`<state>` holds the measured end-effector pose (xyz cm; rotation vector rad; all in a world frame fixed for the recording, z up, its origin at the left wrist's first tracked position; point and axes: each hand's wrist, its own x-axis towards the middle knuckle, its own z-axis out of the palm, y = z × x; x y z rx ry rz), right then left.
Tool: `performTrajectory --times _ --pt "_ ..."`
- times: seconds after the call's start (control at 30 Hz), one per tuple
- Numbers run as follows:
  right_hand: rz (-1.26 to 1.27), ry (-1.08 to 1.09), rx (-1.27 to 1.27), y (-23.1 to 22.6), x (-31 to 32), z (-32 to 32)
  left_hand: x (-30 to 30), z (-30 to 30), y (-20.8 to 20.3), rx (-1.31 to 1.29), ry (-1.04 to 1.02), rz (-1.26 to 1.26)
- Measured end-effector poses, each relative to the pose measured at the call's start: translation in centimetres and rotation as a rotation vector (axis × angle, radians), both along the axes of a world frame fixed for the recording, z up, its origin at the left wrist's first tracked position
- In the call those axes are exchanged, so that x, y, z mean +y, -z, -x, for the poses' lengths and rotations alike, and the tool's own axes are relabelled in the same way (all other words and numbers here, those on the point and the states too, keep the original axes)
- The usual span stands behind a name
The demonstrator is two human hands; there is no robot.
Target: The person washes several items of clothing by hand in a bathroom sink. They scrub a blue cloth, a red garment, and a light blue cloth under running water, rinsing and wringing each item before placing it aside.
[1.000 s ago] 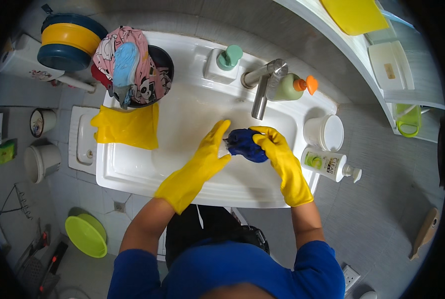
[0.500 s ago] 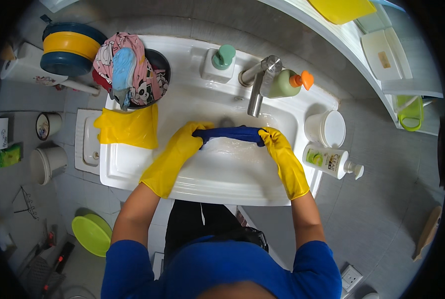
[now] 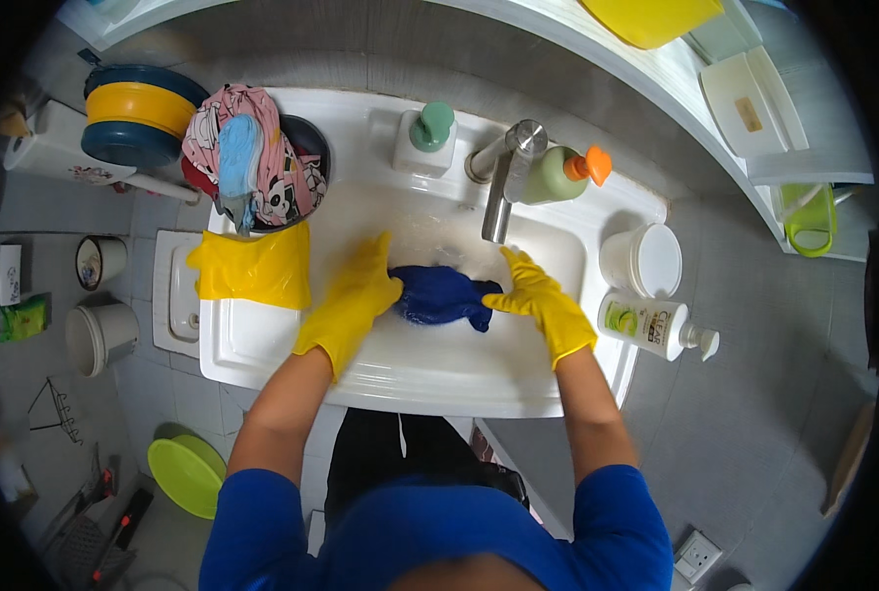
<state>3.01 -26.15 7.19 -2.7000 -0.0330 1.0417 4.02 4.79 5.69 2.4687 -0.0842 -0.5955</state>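
Two hands in yellow rubber gloves, left hand (image 3: pixel 353 300) and right hand (image 3: pixel 535 295), grip the bunched dark blue wet cloth (image 3: pixel 441 295) inside the white ceramic sink (image 3: pixel 262 345), under the metal tap (image 3: pixel 503 182). Washing seems midway; wringing remains.

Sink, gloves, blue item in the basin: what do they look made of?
Sink: looks like glazed ceramic, white with glossy highlights on the rim. Gloves on the left hand and right hand: likely rubber or latex, yellow, smooth, slightly shiny, wrinkled at the cuffs. Blue item: seems to be fabric, dark blue, bunched in soft folds, probably wet. Faucet: brushed or polished metal, by its grey sheen.
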Motion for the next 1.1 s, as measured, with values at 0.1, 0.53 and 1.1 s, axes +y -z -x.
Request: performTrajectory --times 0.1,0.53,1.1 --pt "-0.076 -0.172 -0.06 -0.4 6.3 1.1 -1.0 1.5 0.7 -0.093 0.301 -0.094" --pt "-0.768 0.729 -0.338 7.5 13.0 5.5 -5.5 2.0 5.6 1.039 -1.022 1.429" --pt "-0.673 0.643 -0.517 -0.7 16.9 4.1 -4.6 5.1 15.2 0.249 -0.564 1.228"
